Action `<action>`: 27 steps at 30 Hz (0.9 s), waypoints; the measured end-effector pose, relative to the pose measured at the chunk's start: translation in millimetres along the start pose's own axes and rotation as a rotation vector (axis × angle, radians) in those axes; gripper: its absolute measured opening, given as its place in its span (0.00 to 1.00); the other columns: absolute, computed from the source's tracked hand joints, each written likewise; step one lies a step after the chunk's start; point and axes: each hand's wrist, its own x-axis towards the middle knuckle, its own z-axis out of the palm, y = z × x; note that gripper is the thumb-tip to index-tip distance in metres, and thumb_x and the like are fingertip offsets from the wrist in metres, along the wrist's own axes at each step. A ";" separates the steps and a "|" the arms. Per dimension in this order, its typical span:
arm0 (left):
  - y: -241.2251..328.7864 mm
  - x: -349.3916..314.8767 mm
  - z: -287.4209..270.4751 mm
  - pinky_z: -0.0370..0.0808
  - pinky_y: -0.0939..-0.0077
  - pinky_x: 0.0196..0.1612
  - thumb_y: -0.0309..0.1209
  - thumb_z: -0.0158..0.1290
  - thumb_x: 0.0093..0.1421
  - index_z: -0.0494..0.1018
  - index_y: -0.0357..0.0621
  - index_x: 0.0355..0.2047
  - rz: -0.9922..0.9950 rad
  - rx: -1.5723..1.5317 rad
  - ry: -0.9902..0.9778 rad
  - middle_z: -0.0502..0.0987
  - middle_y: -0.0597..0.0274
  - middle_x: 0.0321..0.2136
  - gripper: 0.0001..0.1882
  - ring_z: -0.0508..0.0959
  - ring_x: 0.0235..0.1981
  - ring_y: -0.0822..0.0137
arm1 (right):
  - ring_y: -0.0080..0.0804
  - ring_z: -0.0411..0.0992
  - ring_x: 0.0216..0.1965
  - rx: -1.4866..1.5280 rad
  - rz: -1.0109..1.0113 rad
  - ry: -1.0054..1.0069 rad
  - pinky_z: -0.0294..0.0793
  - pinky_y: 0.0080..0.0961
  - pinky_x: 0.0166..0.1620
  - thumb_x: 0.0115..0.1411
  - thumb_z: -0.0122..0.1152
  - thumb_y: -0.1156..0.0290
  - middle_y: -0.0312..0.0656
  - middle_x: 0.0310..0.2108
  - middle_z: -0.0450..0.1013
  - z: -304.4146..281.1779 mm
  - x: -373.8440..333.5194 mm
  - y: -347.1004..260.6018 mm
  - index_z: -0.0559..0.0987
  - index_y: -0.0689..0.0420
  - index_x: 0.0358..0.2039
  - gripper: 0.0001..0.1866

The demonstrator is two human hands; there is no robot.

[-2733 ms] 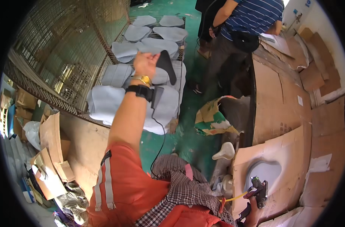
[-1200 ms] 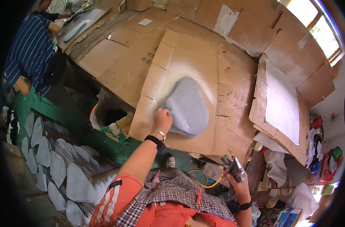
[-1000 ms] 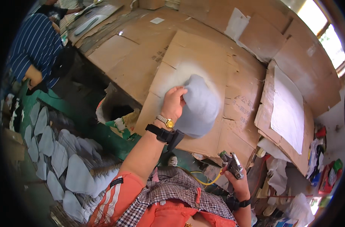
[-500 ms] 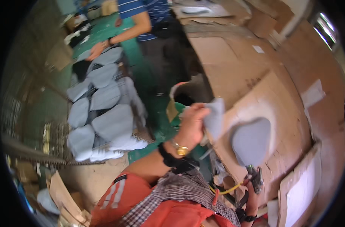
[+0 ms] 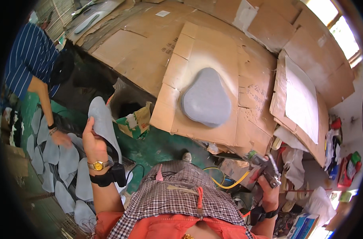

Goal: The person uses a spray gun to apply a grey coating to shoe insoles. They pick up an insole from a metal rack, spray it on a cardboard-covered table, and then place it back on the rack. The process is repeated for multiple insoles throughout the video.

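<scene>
Pinched at its left edge by left hand, the grey sheet looks to me light, bendy, best held so; right hand clasps spray gun

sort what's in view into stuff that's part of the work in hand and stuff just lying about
Seemingly part of the work:
- thin grey piece in the left hand
- spray gun in the right hand, with yellow hose
- rounded grey pad on cardboard
- grey pieces at lower left

Apparently just lying about:
- torn sack
- whitish plastic bag
- blue-and-white box
</scene>
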 end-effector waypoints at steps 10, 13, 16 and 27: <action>-9.1 13.5 28.2 0.77 0.79 0.39 0.22 0.53 0.58 0.71 0.36 0.39 0.024 -0.120 -0.162 0.76 0.61 0.34 0.08 0.77 0.36 0.69 | 0.27 0.72 0.28 0.065 0.094 -0.012 0.71 0.22 0.34 0.49 0.68 0.67 0.42 0.28 0.73 -5.0 -36.7 -2.8 0.61 0.64 0.59 0.39; -15.0 8.4 42.5 0.77 0.80 0.38 0.22 0.52 0.59 0.71 0.39 0.39 0.029 -0.076 -0.244 0.76 0.64 0.34 0.07 0.76 0.34 0.73 | 0.26 0.71 0.29 0.081 0.029 0.004 0.70 0.21 0.35 0.50 0.67 0.67 0.41 0.28 0.72 18.4 -23.6 -3.3 0.61 0.63 0.59 0.37; -19.4 0.3 57.7 0.79 0.81 0.35 0.20 0.52 0.59 0.71 0.38 0.35 0.087 -0.082 -0.306 0.76 0.61 0.32 0.04 0.77 0.33 0.69 | 0.25 0.70 0.29 0.046 -0.070 0.117 0.69 0.21 0.35 0.52 0.65 0.67 0.40 0.28 0.72 27.4 -6.4 -3.7 0.61 0.63 0.58 0.35; -14.5 16.4 43.8 0.80 0.72 0.43 0.18 0.46 0.60 0.69 0.31 0.36 0.085 -0.145 -0.401 0.76 0.51 0.36 0.04 0.77 0.37 0.61 | 0.24 0.71 0.28 -0.047 0.042 0.235 0.71 0.21 0.35 0.52 0.66 0.66 0.38 0.27 0.72 -4.6 -47.8 2.1 0.62 0.65 0.57 0.36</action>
